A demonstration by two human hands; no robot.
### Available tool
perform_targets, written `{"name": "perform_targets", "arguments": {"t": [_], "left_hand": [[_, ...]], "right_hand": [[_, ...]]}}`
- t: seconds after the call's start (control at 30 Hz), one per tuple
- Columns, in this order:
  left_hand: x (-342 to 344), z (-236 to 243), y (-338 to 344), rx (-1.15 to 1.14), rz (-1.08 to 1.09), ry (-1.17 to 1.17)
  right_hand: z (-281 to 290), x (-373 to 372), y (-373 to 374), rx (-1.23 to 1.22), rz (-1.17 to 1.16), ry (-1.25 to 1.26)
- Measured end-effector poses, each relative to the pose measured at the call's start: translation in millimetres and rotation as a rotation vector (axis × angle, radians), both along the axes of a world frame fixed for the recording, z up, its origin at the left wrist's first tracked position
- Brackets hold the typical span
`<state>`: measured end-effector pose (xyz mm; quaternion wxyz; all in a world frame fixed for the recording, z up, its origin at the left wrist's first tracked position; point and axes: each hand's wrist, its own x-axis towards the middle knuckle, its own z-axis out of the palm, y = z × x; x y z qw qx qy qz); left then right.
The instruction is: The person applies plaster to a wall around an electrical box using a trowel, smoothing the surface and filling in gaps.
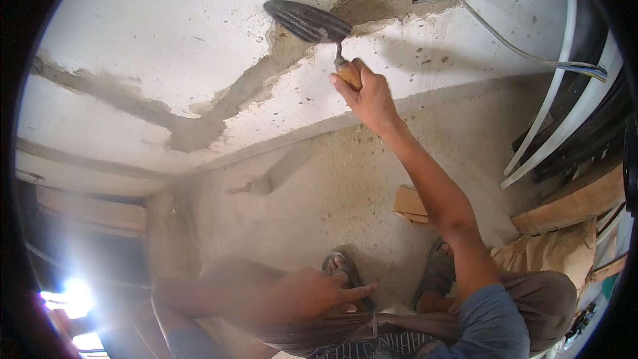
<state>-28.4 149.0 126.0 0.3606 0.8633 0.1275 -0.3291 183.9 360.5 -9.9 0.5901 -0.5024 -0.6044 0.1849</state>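
Right hand (372,95) gripping trowel (307,21), blade over grey mortar strip (247,90) on wall (186,30). Left hand (318,294) seemingly empty, one finger extended. Strip looks mostly filled; ragged edges suggest smoothing left.

Brown cardboard (410,203) on dusty floor (352,193), white pipes (567,40) at right — wooden plank (571,204) nearby

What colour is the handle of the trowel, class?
The trowel has a yellowish-brown handle, seen best in the head view.
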Motion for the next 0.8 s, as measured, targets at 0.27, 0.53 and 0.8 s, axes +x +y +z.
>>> {"name": "perform_targets", "arguments": {"t": [0.27,0.53,0.8], "left_hand": [[-2,-4,2,0.008,-0.03,-0.013],[-2,-5,1,-0.027,0.017,-0.03],[-5,-4,1,0.057,0.008,-0.059]], "right_hand": [[4,0,0,-0.031,-0.074,-0.126],[2,-1,-9,0.094,-0.093,-0.084],[1,-7,-8,0.071,-0.059,0.049]]}}
